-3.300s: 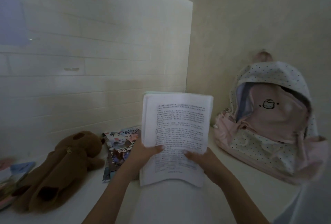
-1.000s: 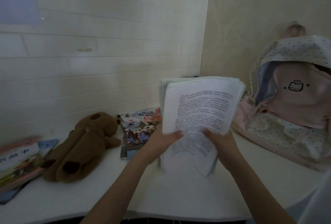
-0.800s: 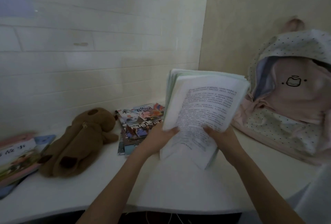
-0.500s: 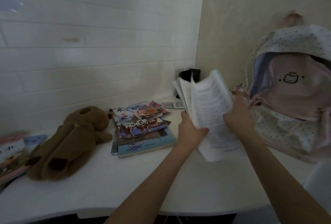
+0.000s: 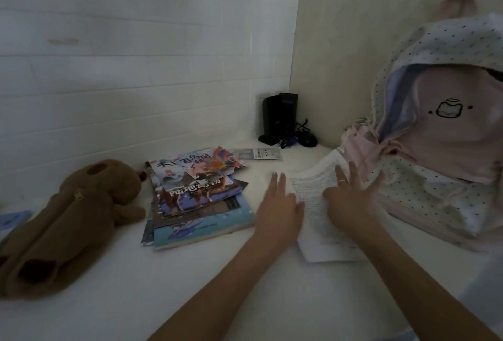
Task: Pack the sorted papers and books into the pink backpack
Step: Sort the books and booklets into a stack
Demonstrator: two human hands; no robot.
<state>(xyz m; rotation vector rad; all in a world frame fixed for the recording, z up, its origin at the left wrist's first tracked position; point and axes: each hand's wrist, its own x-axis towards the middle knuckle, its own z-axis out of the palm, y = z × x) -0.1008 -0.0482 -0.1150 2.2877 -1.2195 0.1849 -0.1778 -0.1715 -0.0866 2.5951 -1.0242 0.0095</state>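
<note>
You have laid the white stack of printed papers (image 5: 321, 204) flat on the white worktop (image 5: 190, 286), just beside the open pink polka-dot backpack (image 5: 435, 166); a moment ago you held it upright. Your left hand (image 5: 277, 204) and right hand (image 5: 351, 199) press it with spread, straight fingers. The colourful pile of books (image 5: 196, 193) lies unpacked, so nothing is packed yet.

Dim room, corner setting. White worktop (image 5: 109, 310) fills lower view. Left wall (image 5: 136, 54) white, horizontal panel lines, small smudge high up. Right wall (image 5: 353, 27) plain cream. Black upright device (image 5: 277, 118) in corner, dark cables (image 5: 300, 136) beside it.
</note>
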